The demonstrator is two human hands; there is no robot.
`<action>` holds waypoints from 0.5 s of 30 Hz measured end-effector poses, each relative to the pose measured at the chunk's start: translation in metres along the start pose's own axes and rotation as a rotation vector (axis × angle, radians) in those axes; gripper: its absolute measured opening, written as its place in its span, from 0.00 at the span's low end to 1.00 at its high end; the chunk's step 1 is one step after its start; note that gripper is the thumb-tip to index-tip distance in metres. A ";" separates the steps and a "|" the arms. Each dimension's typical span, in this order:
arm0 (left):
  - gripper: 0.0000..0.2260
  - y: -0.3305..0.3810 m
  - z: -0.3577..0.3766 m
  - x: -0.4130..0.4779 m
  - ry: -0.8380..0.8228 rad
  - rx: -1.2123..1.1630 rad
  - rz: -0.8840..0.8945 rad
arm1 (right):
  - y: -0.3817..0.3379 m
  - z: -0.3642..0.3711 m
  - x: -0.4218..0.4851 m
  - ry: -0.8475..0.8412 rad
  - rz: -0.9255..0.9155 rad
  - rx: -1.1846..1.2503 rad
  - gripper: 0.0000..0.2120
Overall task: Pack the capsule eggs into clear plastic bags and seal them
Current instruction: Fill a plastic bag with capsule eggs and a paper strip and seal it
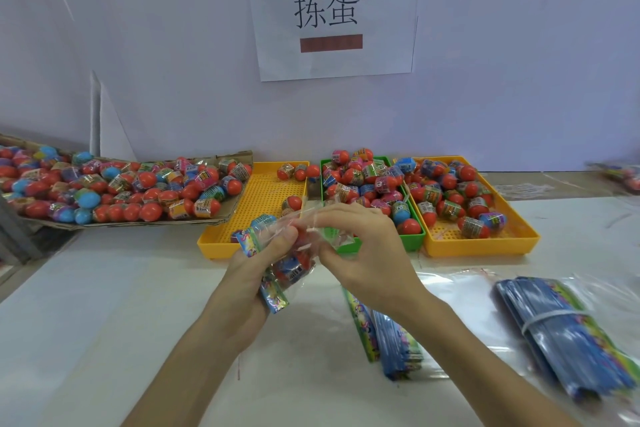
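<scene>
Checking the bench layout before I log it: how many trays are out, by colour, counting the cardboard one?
Yellow trays: 2, the left and the right
Green tray: 1
Cardboard tray: 1
Total: 4

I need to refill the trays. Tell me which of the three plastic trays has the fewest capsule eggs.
The left yellow tray: only a few eggs, its mesh floor mostly bare. The green tray and right yellow tray are well filled.
</scene>
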State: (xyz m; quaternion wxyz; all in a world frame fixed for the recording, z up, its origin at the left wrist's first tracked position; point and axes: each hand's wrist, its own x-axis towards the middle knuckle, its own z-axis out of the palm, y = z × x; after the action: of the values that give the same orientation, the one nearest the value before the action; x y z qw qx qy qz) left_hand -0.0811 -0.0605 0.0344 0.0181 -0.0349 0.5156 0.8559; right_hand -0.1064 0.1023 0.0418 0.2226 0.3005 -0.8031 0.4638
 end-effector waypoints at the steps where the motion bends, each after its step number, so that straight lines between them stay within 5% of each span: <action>1: 0.13 0.000 0.000 0.000 0.003 0.009 0.001 | 0.001 0.000 0.000 -0.006 -0.002 -0.015 0.14; 9: 0.12 0.004 0.001 0.000 0.052 0.036 0.017 | 0.002 -0.002 -0.001 -0.041 0.008 -0.085 0.07; 15: 0.20 0.005 0.002 -0.003 -0.047 -0.050 0.001 | -0.004 0.010 -0.009 -0.012 0.020 -0.131 0.20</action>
State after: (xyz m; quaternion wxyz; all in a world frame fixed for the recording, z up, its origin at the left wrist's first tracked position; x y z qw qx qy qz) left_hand -0.0782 -0.0608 0.0396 0.0291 -0.0148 0.4936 0.8691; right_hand -0.0978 0.0939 0.0337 0.2324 0.2798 -0.8360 0.4109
